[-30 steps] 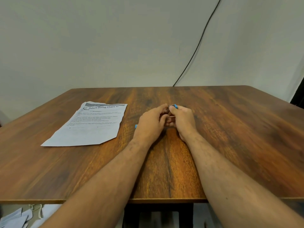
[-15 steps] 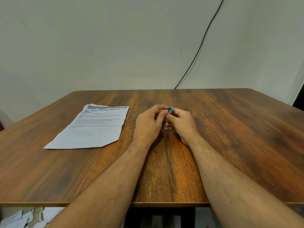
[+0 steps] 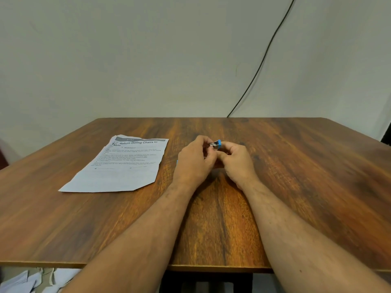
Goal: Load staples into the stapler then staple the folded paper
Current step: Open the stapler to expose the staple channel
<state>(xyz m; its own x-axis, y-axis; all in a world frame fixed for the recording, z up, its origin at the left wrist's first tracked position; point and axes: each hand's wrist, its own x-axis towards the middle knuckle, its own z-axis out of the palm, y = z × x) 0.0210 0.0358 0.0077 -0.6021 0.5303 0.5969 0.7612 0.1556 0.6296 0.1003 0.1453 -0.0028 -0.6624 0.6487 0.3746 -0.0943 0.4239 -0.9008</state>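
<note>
Blue stapler [image 3: 217, 144], metal end leftward, is pinched between left hand [image 3: 195, 160] and right hand [image 3: 238, 159].

A wooden worktop [image 3: 296, 187] stands against a pale wall [image 3: 148, 60]. A black cable [image 3: 264, 60] runs down the wall. Crumpled papers [image 3: 31, 282] lie below.

Both bare forearms reach in from the bottom of the frame and converge just above centre. The left hand [image 3: 195, 160] and right hand [image 3: 238, 159] meet knuckle to knuckle, fingers curled, both pinching a small blue stapler [image 3: 217, 144] at their fingertips.
</note>
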